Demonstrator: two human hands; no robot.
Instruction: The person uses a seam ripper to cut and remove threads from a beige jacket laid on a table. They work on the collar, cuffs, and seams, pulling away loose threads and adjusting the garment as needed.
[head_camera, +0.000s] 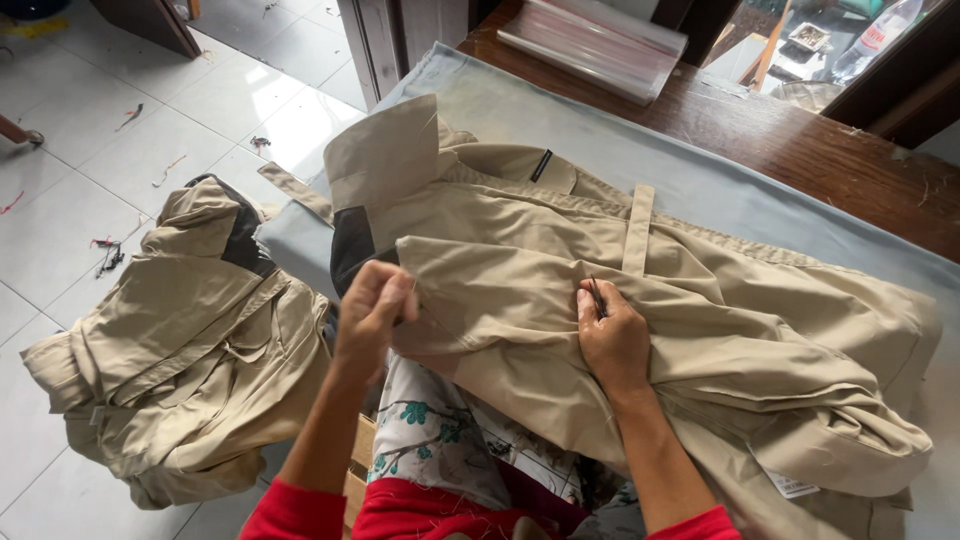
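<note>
We see a beige garment (640, 290) spread across the grey-covered table (720, 190), reaching its near edge. The left hand (372, 310) pinches a fabric fold; the right hand (612, 335) grips a small dark tool (597, 297). More beige garments (180, 340) lie piled on the white tiled floor (120, 130).

beige garment (700, 300), grey cloth (720, 190), red sleeves (290, 515)
</note>
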